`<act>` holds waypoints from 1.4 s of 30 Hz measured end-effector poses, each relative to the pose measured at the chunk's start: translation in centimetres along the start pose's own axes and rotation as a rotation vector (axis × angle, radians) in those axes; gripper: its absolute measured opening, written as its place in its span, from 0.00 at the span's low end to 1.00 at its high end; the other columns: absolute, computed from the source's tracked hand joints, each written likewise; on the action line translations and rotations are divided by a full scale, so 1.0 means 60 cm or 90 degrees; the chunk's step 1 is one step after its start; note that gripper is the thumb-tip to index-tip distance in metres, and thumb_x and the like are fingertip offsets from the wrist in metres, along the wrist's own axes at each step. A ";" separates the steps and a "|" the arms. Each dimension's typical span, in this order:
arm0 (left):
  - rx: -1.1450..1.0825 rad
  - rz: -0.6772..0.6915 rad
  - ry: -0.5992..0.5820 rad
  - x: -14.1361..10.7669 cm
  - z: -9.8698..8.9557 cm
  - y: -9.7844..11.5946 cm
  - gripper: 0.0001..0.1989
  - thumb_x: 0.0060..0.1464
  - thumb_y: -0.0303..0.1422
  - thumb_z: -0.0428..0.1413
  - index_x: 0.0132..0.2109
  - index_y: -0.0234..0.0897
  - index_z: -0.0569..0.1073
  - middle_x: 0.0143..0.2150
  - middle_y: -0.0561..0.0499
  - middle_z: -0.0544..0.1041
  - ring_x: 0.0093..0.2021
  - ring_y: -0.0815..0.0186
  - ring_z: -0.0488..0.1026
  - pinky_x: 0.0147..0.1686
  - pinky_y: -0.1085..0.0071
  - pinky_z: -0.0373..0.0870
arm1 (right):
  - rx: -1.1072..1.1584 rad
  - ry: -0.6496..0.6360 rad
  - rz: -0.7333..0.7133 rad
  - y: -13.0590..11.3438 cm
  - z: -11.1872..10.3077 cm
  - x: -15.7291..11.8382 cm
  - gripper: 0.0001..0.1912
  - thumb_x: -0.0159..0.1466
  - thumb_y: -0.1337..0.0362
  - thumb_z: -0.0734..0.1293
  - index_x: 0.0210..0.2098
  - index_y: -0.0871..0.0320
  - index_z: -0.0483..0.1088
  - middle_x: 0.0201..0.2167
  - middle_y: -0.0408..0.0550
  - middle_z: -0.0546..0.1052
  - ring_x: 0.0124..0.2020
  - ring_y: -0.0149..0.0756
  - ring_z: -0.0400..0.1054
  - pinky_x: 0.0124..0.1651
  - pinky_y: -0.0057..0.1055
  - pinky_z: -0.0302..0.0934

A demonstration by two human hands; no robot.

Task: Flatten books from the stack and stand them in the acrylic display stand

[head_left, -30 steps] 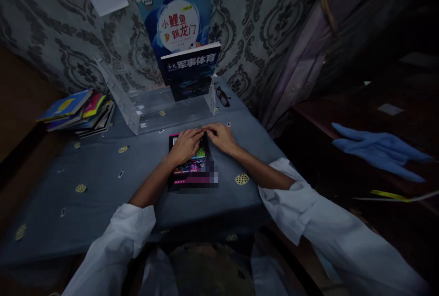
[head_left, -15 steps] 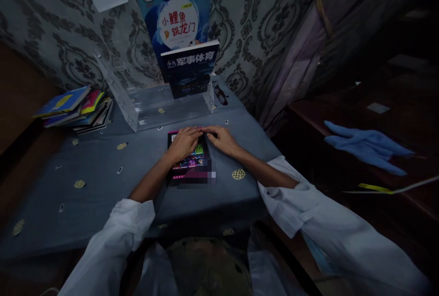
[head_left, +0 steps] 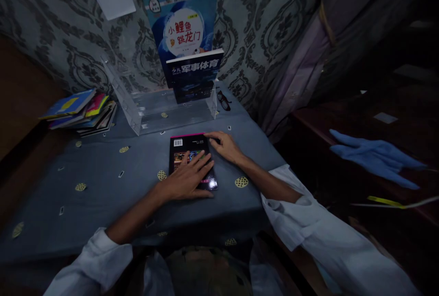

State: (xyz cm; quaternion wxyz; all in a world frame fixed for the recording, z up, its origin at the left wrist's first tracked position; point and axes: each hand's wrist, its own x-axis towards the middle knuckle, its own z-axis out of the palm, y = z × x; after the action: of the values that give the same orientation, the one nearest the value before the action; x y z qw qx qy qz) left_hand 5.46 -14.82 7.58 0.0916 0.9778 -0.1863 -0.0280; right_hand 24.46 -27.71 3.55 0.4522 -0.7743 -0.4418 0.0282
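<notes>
A black book with a pink top edge and a barcode lies flat on the table. My left hand rests on its lower half, fingers spread, covering part of the printed pictures. My right hand is at the book's upper right corner, fingertips touching the edge and thumb a little apart from the fingers. Neither hand grips anything that I can see. Behind the book stands a clear acrylic rack holding a dark blue book and a taller blue book with a fish title.
A pile of books lies on the left of the grey patterned tablecloth. Glasses lie beside the rack. On a dark red surface to the right are a blue glove and a yellow strip. A purple curtain hangs behind.
My left hand has slid down the book from its top toward its lower edge, uncovering the barcode. My right hand stays at the upper right corner. The view has shifted slightly.
</notes>
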 end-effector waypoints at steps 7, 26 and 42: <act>0.012 -0.019 0.020 0.021 0.003 -0.012 0.41 0.64 0.58 0.47 0.72 0.36 0.52 0.74 0.36 0.51 0.75 0.47 0.41 0.69 0.37 0.40 | -0.009 -0.006 0.001 -0.001 -0.002 0.001 0.19 0.64 0.70 0.63 0.50 0.55 0.77 0.43 0.49 0.82 0.42 0.39 0.75 0.49 0.38 0.70; -0.010 -0.139 0.176 0.114 -0.007 -0.151 0.21 0.68 0.31 0.47 0.64 0.33 0.68 0.65 0.42 0.70 0.63 0.56 0.67 0.62 0.55 0.63 | 0.050 0.032 0.004 0.000 0.003 0.012 0.18 0.64 0.72 0.61 0.48 0.56 0.78 0.44 0.47 0.83 0.47 0.39 0.78 0.54 0.39 0.70; 0.003 -0.086 0.187 0.102 0.007 -0.139 0.21 0.66 0.29 0.49 0.63 0.34 0.69 0.66 0.42 0.70 0.67 0.58 0.64 0.65 0.56 0.59 | 0.097 0.038 0.015 0.012 0.009 0.016 0.17 0.64 0.72 0.62 0.48 0.57 0.77 0.43 0.48 0.84 0.46 0.40 0.79 0.53 0.38 0.71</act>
State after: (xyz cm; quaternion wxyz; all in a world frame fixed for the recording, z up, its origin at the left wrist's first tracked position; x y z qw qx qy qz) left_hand 14.11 -9.54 5.43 0.1134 0.9819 -0.1046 0.1099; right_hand 25.30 -26.80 3.03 0.5220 -0.7434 -0.4159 0.0439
